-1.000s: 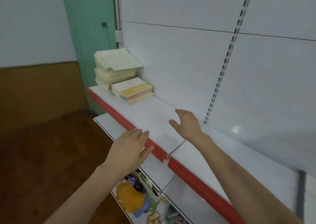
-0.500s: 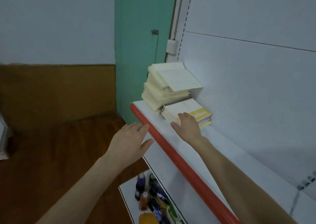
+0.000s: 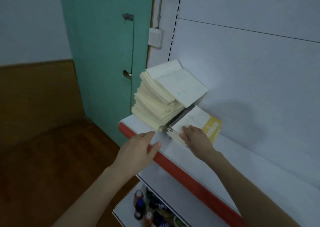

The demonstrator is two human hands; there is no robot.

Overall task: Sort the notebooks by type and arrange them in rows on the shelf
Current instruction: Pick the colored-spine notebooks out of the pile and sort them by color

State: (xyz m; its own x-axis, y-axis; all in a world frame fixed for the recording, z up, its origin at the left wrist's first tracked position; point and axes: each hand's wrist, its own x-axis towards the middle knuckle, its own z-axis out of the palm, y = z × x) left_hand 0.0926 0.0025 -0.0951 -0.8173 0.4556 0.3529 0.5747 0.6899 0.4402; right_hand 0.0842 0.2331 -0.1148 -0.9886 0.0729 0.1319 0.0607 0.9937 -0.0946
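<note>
Your right hand lies flat, fingers straight, on the spiral notebooks on the shelf; your left hand, open, reaches in at their 8 o'clock; cream stack at 11

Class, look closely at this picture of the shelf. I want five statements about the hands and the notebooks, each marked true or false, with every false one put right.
1. The right hand rests on the low spiral-bound stack. True.
2. The left hand grips a notebook. False: it is open and holds nothing, by the shelf's red edge.
3. The tall cream stack stands between the low stack and the green door. True.
4. The top notebook lies square with those beneath. False: it is turned askew and overhangs towards the low stack.
5. The lower shelf holds more notebooks. False: bottles stand there.
</note>
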